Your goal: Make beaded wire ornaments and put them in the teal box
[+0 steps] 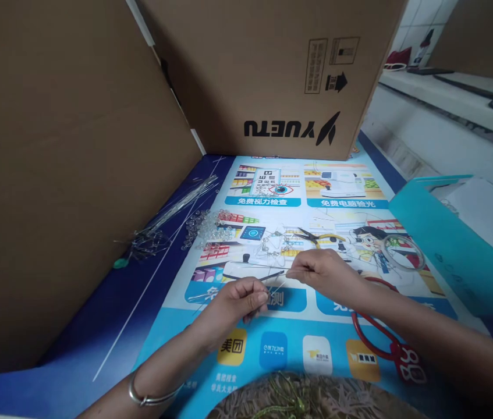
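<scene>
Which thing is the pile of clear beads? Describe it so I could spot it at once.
Start at the big YUETU cardboard box at the back, then drop to the colourful printed mat. At its left edge lies the pile of clear beads: small, round and glassy, unlike the long thin wires beside them.

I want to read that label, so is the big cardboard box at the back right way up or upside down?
Upside down: on the cardboard box the printed YUETU logo reads inverted, and its handling arrow points sideways rather than up.

Left hand (237, 299) and right hand (320, 270) pinched a thin wire (272, 278) between fingertips above the printed counter (272, 349); clear beads (205, 227) far left, pliers (316, 237) beyond.
</scene>
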A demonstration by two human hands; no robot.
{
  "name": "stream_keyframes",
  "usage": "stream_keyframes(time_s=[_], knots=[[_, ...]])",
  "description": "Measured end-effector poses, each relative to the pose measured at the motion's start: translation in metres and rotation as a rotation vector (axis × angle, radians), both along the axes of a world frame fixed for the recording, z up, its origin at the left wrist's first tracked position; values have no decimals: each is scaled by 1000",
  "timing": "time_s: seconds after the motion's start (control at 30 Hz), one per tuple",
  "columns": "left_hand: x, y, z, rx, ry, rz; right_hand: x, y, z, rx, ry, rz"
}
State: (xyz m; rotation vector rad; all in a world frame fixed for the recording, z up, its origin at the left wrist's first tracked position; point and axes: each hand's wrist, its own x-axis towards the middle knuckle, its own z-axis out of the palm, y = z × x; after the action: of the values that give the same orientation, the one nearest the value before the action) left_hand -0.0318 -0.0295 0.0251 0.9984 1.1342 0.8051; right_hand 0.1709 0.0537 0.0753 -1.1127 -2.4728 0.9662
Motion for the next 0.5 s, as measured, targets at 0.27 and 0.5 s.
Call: stream_keyframes(time_s=[0.27, 0.5], knots=[[-27, -2, 6, 345, 570, -111, 5, 4, 5, -20, -57, 34], [-75, -6, -2, 655, 1321, -175, 10, 9, 3, -50, -117, 33]])
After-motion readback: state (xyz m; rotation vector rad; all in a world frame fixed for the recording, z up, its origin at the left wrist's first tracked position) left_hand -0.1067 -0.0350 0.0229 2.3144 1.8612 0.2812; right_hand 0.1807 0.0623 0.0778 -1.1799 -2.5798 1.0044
